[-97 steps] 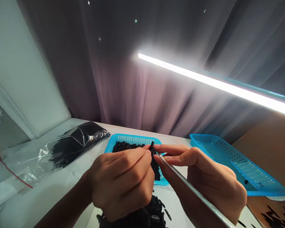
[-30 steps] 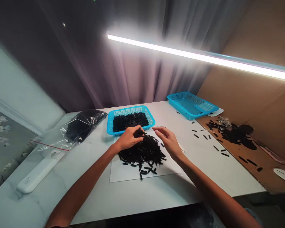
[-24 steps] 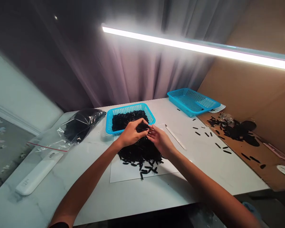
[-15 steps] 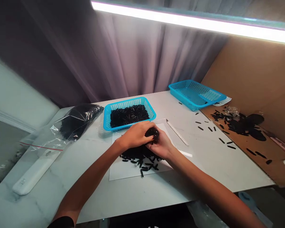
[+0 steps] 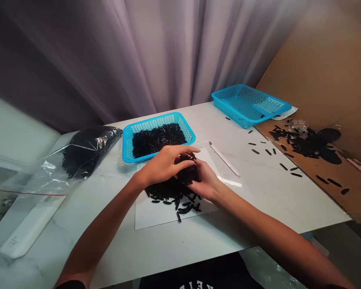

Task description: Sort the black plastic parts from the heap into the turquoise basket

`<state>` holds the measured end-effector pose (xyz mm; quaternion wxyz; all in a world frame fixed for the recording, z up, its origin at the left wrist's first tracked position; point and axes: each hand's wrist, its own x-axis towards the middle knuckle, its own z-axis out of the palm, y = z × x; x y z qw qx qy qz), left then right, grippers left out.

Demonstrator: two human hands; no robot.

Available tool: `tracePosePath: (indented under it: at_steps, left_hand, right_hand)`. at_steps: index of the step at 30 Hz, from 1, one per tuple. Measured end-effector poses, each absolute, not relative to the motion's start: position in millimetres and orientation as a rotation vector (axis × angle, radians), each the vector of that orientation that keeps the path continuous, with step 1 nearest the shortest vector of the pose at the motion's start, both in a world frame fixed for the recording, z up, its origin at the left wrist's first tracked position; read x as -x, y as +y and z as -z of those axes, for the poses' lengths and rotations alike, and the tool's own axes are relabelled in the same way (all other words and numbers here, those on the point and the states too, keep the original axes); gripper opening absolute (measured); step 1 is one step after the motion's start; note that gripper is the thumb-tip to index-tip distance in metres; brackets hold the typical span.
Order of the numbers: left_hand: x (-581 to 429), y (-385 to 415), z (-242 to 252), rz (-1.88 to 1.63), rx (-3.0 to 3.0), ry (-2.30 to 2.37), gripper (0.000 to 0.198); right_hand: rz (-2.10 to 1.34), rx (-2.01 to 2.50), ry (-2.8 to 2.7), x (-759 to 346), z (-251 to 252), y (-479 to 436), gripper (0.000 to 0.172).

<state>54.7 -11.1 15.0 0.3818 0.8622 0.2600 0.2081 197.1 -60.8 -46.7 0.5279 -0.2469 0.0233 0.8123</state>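
My right hand [image 5: 209,180] cups a clump of small black elongated pieces [image 5: 189,175] from the right and below. Curved over the clump from the left, my left hand [image 5: 161,165] has its thumb and fingers around it, with a gap between thumb and forefinger. Under both hands a loose pile of the same pieces [image 5: 165,190] lies on a white sheet [image 5: 144,218]. Behind my left hand stands a blue plastic basket [image 5: 126,140] filled with more of them.
A clear zip bag [image 5: 84,150] of black pieces lies at left over a white slab-like object [image 5: 31,230]. A second blue basket [image 5: 246,106] stands at back right. A white strip [image 5: 225,159] lies right of the sheet. Loose pieces and a black heap [image 5: 303,140] lie on brown board.
My left hand has loosened, its fingers now straighter and its thumb further apart, showing more of the clump. The camera view has tilted down, so the lamp is out of sight.
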Motion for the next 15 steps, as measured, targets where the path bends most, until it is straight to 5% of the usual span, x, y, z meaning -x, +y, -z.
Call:
tracePosePath:
  at_steps: [10,15]
  left_hand:
    - [-50.0,-5.8,-12.5,-0.501,-2.018,0.648,0.055]
    - [-49.0,-6.3,-13.4,-0.507,-2.077,0.587,0.048]
  right_hand:
    - [-1.939,0.570,0.046,-200.3,43.2,-61.3,0.022]
    - [-1.916,0.591,0.052,-201.9,43.1,-61.4,0.023]
